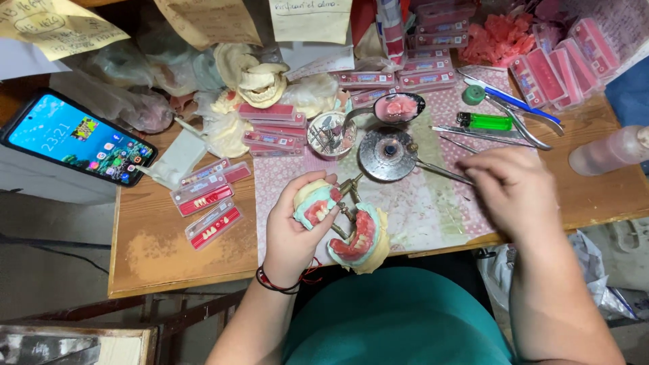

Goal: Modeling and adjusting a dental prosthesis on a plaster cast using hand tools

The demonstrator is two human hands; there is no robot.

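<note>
My left hand (291, 226) grips a hinged dental model (345, 226): plaster casts with pink wax gums and white teeth, spread apart on a metal frame near the table's front edge. The upper cast rests in my fingers; the lower cast hangs over the table edge. My right hand (514, 186) is blurred, fingers curled over a thin metal tool (439, 172) lying on the patterned mat (419, 203). Whether it grips the tool is unclear.
A round metal dish (387, 154), a spoon with pink wax (397, 108), a cup of burs (330, 134), a green lighter (488, 122), pliers (524, 125), tooth strip boxes (206, 203), plaster casts (260, 81) and a lit phone (74, 135) crowd the wooden table (169, 250).
</note>
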